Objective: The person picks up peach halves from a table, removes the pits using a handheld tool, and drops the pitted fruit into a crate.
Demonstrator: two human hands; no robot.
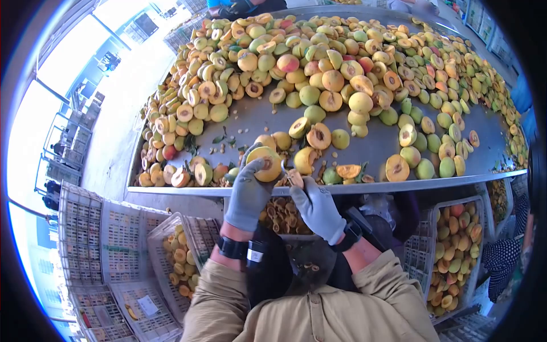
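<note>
My gloved left hand [250,191] is closed around a yellow peach half [264,164], its cut face turned up with a brown hollow in the middle. In my gloved right hand [320,208] is a small pitting knife [295,178] with a short wooden handle and a thin curved metal tip. That tip points at the right edge of the peach half. Both hands are over the near rim of the metal table [364,187]. Just beyond them lie more cut peaches [319,136]. Below, between my knees, a container holds brown pits [282,216].
A large heap of halved peaches [333,80] covers the back of the table. Plastic crates with peach halves stand at my left [156,233] and right [480,251]. Stacked crates [80,239] rise farther left. Other people [245,7] are at the far side.
</note>
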